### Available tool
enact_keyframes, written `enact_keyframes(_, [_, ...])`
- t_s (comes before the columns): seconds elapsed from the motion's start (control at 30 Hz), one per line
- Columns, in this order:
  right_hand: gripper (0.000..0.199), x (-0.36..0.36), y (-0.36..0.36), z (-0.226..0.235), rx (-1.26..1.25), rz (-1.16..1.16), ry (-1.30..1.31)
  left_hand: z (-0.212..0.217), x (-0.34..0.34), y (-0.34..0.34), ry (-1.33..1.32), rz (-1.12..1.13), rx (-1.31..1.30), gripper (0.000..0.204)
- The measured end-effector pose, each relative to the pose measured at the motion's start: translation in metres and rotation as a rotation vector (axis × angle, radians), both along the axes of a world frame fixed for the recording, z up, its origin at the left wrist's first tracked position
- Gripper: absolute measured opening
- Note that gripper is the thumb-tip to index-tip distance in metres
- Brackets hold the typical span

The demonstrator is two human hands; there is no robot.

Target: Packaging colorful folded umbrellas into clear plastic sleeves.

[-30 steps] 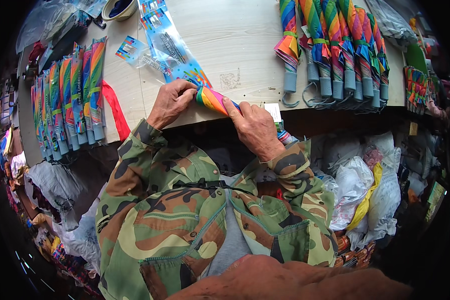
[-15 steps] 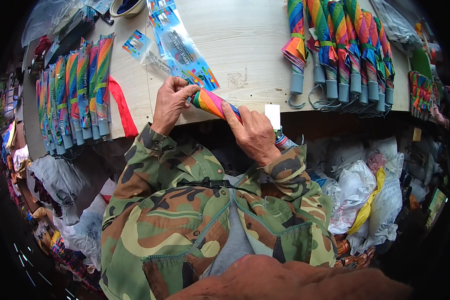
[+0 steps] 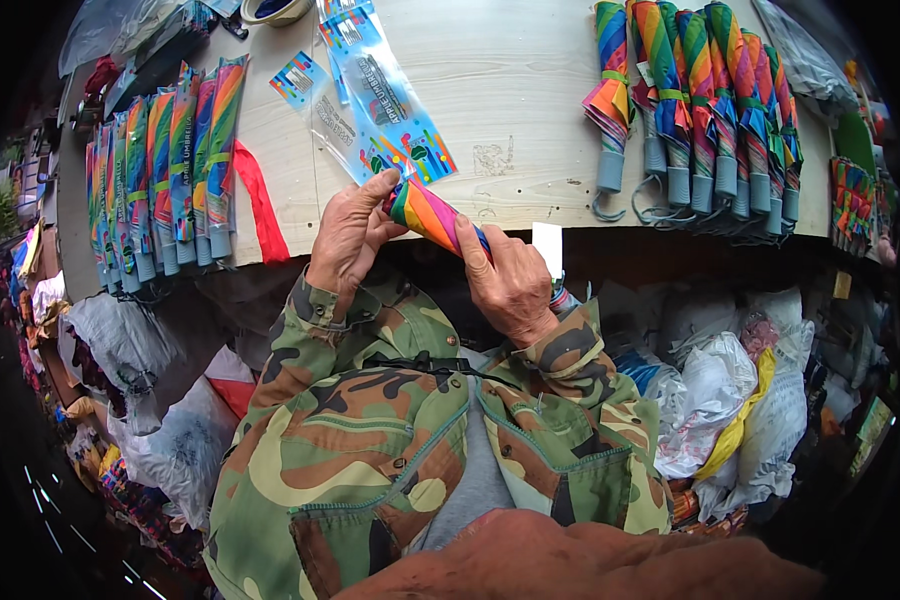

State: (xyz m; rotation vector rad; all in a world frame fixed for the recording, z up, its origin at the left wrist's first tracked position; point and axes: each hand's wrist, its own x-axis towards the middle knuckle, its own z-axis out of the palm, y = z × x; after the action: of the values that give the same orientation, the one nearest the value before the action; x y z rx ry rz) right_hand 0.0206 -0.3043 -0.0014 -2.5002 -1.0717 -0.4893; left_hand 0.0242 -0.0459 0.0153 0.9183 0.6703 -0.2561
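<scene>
Both hands grip one folded rainbow umbrella (image 3: 432, 213) at the near edge of the table (image 3: 510, 110). The left hand (image 3: 348, 238) pinches its tip, fingers closed on it; the right hand (image 3: 510, 283) wraps its lower end. Clear sleeves (image 3: 375, 95) lie just beyond, on the table.

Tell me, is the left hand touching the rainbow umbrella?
Touching. The head view shows the left hand with its fingers curled round the tip end of the rainbow umbrella, no gap between them.
</scene>
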Motion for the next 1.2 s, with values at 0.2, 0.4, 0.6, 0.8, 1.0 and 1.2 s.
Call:
enact_keyframes(0.2, [0.071,-0.001,0.003,-0.003,0.09,0.001,0.145,-0.019,0.003,-0.023,-0.033,0.214,-0.239,0.049])
enact_keyframes(0.4, [0.073,0.003,0.008,-0.004,0.386,0.028,0.796,-0.054,0.008,-0.029,-0.292,0.16,-0.602,0.045])
enact_keyframes(0.6, [0.056,0.034,0.003,0.015,0.701,0.057,1.804,-0.054,0.004,-0.033,-0.335,0.126,-0.514,0.048])
enact_keyframes(0.8, [0.047,0.039,-0.008,-0.004,0.947,0.071,1.949,-0.035,0.006,-0.045,-0.411,0.049,-0.422,0.045])
enact_keyframes(1.0, [0.04,0.028,-0.006,-0.013,1.096,0.262,2.202,-0.03,0.009,-0.045,-0.662,-0.133,-0.608,0.048])
enact_keyframes(1.2, [0.035,0.015,0.008,-0.019,1.406,0.513,2.311,-0.036,0.015,-0.057,-0.907,-0.259,-0.825,0.05])
